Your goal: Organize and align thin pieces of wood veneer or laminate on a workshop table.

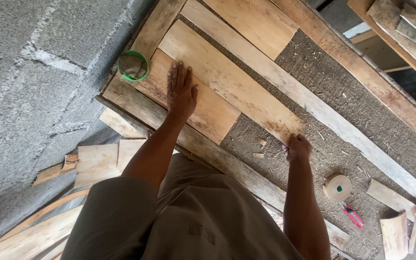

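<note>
Our left hand spread flat, pinning short board at frame centre so it stays butted. Right hand pinching end of long board, likely aligning. Tape roll, cutter lower right.

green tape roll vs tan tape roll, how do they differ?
The green tape roll is a thin, nearly empty ring; the tan tape roll is thick and full. The green one sits at the wooden frame's corner near the left hand; the tan one lies on the mat beside a red cutter. Both lie flat.
</note>
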